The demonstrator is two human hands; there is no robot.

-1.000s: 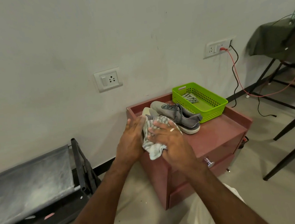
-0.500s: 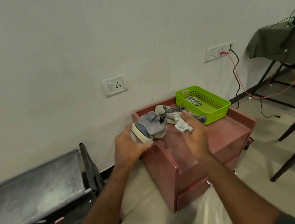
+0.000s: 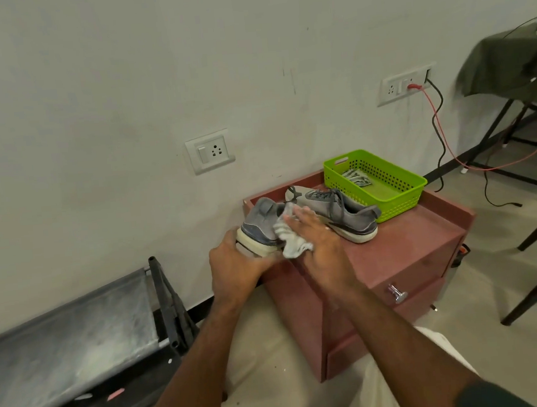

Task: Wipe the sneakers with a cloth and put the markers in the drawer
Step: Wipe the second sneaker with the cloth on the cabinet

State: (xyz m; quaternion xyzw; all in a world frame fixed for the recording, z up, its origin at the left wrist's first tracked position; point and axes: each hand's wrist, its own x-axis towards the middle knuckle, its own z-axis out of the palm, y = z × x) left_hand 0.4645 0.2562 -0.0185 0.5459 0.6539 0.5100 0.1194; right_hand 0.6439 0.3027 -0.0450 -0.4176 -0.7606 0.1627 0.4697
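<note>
On the red cabinet (image 3: 402,244) by the wall, wiping step in hand. Left hand (image 3: 233,267) curls round the heel and sole of one grey sneaker (image 3: 259,228), holding it at the cabinet's left edge, heel toward the camera. Right hand (image 3: 315,241) lies on the cloth (image 3: 291,238) with fingers near straight, pressing it onto that sneaker's side; cloth bunched, part hanging below the sole. Second sneaker (image 3: 335,212) sits flat on the cabinet top just behind the right hand, touching or almost touching the held one, cannot tell which. Green basket (image 3: 398,193) stands at the cabinet's back right, just beside the second sneaker's heel; something striped grey lies inside, may be the markers, too small to tell. Judgement: first sneaker part wiped, second not yet, markers step not started. Next move likely calls for turning the held sneaker to reach the other side, then swapping shoes; firm left grip needed since the shoe overhangs the edge. Drawer knob (image 3: 396,292) on the cabinet front looks shut, so a free hand will be needed to pull it. Around: wall socket (image 3: 210,151) above the cabinet's left, red cable (image 3: 441,132) and black table legs to its right, dark cot frame (image 3: 78,340) to its left. Nothing blocks the drawer front.
</note>
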